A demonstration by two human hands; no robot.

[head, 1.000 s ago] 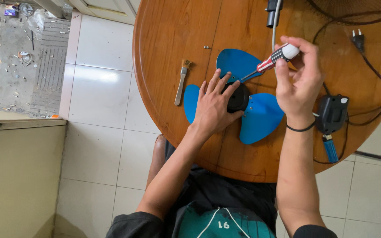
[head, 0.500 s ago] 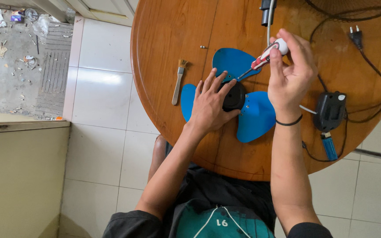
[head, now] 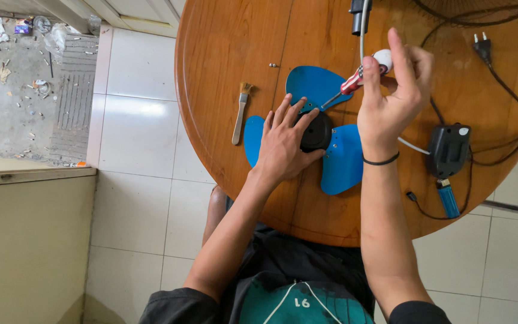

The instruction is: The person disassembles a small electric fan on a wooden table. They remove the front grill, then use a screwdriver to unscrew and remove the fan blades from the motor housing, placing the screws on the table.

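A blue three-bladed fan propeller (head: 331, 162) lies flat on the round wooden worktop (head: 235, 54), with its black hub (head: 317, 133) at the centre. The left hand (head: 283, 144) rests palm-down on the propeller, fingers spread over the left blade and touching the hub's edge; its grip is open, pressing rather than clasping. The right hand (head: 394, 90) is raised above the right side of the propeller, its grip closed around the handle of a screwdriver (head: 355, 81) with a red-and-white handle and white end cap, the shaft slanting down and left toward the upper blade near the hub. A small paintbrush (head: 240, 113) lies just left of the propeller. To the right sit a black box-shaped device (head: 448, 150), a blue lighter (head: 449, 199) and a black cable with a plug (head: 482, 43).
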